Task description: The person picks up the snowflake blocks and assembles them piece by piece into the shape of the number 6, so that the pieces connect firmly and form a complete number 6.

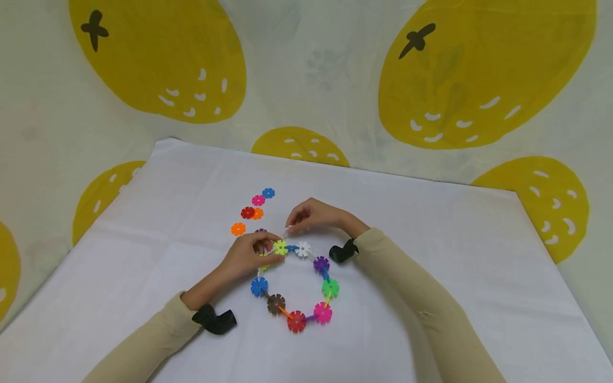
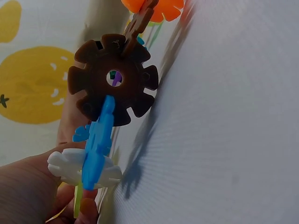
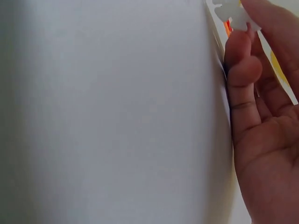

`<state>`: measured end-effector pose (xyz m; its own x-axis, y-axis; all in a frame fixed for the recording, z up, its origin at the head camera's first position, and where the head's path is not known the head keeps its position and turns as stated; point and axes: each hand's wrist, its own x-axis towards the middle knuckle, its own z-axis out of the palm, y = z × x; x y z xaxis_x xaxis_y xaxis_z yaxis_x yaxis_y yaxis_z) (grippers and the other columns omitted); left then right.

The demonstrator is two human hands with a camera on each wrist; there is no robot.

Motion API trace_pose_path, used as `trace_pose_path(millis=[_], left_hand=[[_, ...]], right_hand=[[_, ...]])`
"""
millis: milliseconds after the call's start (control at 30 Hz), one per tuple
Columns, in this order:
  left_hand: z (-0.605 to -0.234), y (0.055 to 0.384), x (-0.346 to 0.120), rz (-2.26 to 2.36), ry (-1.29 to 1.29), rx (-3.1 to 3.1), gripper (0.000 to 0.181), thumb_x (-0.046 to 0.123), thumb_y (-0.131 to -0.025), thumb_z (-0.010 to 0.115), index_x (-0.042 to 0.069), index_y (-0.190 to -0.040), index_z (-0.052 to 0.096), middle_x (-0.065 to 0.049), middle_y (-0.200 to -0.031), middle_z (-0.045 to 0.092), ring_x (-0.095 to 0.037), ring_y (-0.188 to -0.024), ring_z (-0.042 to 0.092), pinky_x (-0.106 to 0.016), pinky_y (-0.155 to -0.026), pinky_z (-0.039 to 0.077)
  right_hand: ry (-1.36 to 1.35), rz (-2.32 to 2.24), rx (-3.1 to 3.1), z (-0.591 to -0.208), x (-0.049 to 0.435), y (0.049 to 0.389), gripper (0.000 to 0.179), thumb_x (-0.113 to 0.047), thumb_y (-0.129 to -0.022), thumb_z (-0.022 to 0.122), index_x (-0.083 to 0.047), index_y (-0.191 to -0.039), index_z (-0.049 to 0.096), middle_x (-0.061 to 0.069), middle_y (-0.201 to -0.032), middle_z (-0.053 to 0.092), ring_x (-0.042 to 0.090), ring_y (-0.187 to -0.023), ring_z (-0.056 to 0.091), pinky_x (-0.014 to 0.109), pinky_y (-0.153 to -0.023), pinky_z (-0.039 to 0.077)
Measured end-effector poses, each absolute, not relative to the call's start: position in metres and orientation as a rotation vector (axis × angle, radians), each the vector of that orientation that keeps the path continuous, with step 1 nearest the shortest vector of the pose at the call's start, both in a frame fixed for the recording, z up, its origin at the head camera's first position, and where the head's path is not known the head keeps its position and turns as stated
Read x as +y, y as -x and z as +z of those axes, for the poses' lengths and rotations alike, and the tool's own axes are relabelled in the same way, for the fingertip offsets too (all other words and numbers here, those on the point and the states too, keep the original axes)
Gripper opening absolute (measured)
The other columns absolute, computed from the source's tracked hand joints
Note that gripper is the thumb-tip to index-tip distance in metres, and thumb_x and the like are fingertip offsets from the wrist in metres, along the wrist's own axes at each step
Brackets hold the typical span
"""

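Note:
A ring of notched plastic discs, slotted together in several colours, lies on the white cloth in the head view. My left hand (image 1: 249,252) pinches a yellow disc (image 1: 280,247) at the ring's upper left. Between the thumb and fingers of my right hand (image 1: 318,214) is a white disc (image 3: 232,15), held just above that yellow one; whether the two touch I cannot tell. In the left wrist view, a brown disc (image 2: 96,65) joins a blue disc (image 2: 97,154), which crosses a white one (image 2: 65,165). The ring's red disc (image 1: 296,322) lies nearest to me.
Loose discs lie beyond the left hand: a blue one (image 1: 268,193), a pink one (image 1: 258,200), a red one (image 1: 247,213) overlapping an orange one, and another orange one (image 1: 238,229). A purple disc (image 1: 261,231) is partly covered by the left hand. The table's far edge (image 1: 397,175) meets a patterned curtain.

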<state>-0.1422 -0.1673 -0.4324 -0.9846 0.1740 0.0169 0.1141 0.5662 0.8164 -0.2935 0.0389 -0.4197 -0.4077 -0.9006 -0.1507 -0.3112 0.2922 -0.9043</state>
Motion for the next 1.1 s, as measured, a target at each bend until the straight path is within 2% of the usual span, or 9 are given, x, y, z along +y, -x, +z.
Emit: trace_pose_path(millis=[200, 633, 867, 1100], left_hand=[[-0.432, 0.143, -0.168, 1.408, -0.233, 2.735, 0.036, 0.026, -0.078, 0.083, 0.008, -0.108, 0.072, 0.003, -0.078, 0.060, -0.014, -0.068, 0.051, -0.022, -0.059, 0.042], [-0.432, 0.143, -0.167, 1.444, -0.242, 2.736, 0.036, 0.024, -0.078, 0.083, 0.007, -0.107, 0.072, 0.003, -0.078, 0.061, -0.014, -0.070, 0.054, -0.022, -0.061, 0.044], [-0.435, 0.143, -0.166, 1.467, -0.253, 2.740, 0.035, 0.020, -0.078, 0.083, 0.003, -0.107, 0.073, 0.002, -0.079, 0.064, -0.012, -0.071, 0.057, -0.021, -0.063, 0.048], [-0.434, 0.140, -0.164, 1.469, -0.220, 2.737, 0.036, 0.020, -0.077, 0.084, 0.002, -0.107, 0.073, 0.001, -0.078, 0.063, -0.013, -0.071, 0.057, -0.021, -0.064, 0.048]], right_hand=[[1.099, -1.109, 1.799, -0.426, 0.045, 0.297, 0.013, -0.006, -0.088, 0.072, 0.000, -0.099, 0.073, 0.004, -0.093, 0.073, 0.016, -0.080, 0.062, 0.028, -0.081, 0.052], [1.222, -1.186, 1.644, -0.430, 0.039, 0.292, 0.013, 0.002, -0.086, 0.070, 0.008, -0.098, 0.072, 0.012, -0.095, 0.072, 0.020, -0.086, 0.068, 0.033, -0.085, 0.054], [1.246, -1.206, 1.665, -0.430, 0.036, 0.292, 0.010, 0.003, -0.084, 0.072, 0.009, -0.092, 0.073, 0.010, -0.087, 0.072, 0.017, -0.081, 0.065, 0.025, -0.077, 0.052], [1.255, -1.204, 1.650, -0.431, 0.035, 0.292, 0.011, 0.002, -0.083, 0.074, 0.009, -0.091, 0.074, 0.008, -0.083, 0.071, 0.015, -0.077, 0.063, 0.023, -0.070, 0.049]])
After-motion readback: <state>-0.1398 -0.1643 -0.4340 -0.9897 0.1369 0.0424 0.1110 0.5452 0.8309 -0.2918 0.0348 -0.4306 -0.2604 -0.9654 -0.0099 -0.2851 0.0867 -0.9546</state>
